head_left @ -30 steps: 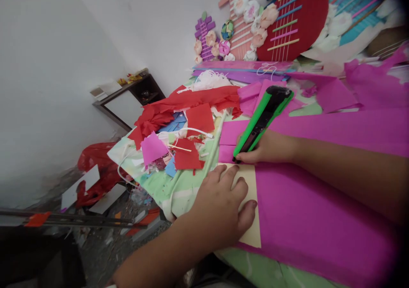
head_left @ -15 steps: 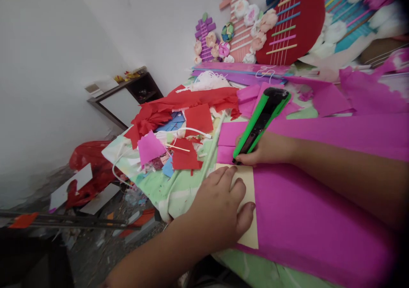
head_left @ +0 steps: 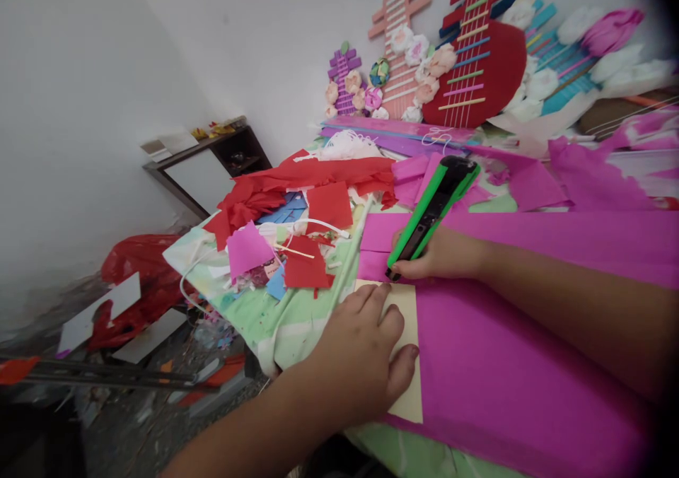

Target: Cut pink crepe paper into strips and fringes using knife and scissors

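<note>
My right hand (head_left: 432, 255) grips a green and black utility knife (head_left: 433, 213), tilted with its lower end at the upper edge of a pale yellow card (head_left: 408, 386). The blade itself is too small to make out. My left hand (head_left: 366, 354) lies on the card with its fingers stretched, pressing it onto a large sheet of magenta paper (head_left: 509, 358). A creased section of the magenta paper (head_left: 385, 232) shows beyond the knife tip.
Left of the hands lie red paper squares (head_left: 305, 262), a pink square (head_left: 248, 250) and a white cable (head_left: 323, 225) on a green cloth (head_left: 254, 315). Behind stand paper-flower guitar decorations (head_left: 477, 75) against the wall. A low cabinet (head_left: 212, 170) and floor scraps sit left.
The whole view has tilted slightly, so background things sit lower in the picture. Both hands keep nearly the same place, with the knife tip a little nearer the card's right corner.
</note>
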`<control>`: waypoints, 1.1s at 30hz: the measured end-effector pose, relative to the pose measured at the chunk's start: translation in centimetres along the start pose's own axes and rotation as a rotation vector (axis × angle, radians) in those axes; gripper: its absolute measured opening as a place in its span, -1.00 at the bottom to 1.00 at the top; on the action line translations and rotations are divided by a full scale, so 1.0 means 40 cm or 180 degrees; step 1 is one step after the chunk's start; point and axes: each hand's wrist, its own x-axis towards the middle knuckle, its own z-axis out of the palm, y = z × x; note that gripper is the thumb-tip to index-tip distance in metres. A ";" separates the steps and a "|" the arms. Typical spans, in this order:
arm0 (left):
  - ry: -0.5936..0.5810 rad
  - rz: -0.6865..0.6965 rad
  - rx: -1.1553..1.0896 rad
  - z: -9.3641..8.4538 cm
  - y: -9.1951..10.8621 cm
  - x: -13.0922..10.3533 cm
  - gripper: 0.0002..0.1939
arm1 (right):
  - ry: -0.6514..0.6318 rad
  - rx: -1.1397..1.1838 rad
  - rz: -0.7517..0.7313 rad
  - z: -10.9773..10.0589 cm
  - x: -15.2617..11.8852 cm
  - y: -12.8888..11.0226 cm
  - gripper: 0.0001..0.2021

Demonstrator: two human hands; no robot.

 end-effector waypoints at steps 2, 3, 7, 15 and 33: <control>0.0020 0.0040 0.0001 0.001 -0.001 0.000 -0.68 | -0.0021 -0.0044 -0.0018 -0.001 0.002 0.002 -0.89; 0.0019 0.0043 0.0007 0.001 -0.001 0.000 -0.68 | -0.0025 -0.0076 -0.0044 -0.001 0.003 0.004 -0.89; -0.0014 0.0010 0.0046 0.000 -0.001 0.001 -0.66 | -0.0027 -0.0097 -0.0192 0.002 0.005 0.011 -0.87; -0.0036 0.0009 0.0064 -0.003 0.000 0.004 -0.67 | -0.0104 0.0045 -0.0099 -0.004 0.002 0.016 -0.88; -0.0070 0.0006 0.0054 -0.004 0.001 0.005 -0.68 | -0.0217 -0.0224 -0.0456 -0.007 0.001 0.016 -0.88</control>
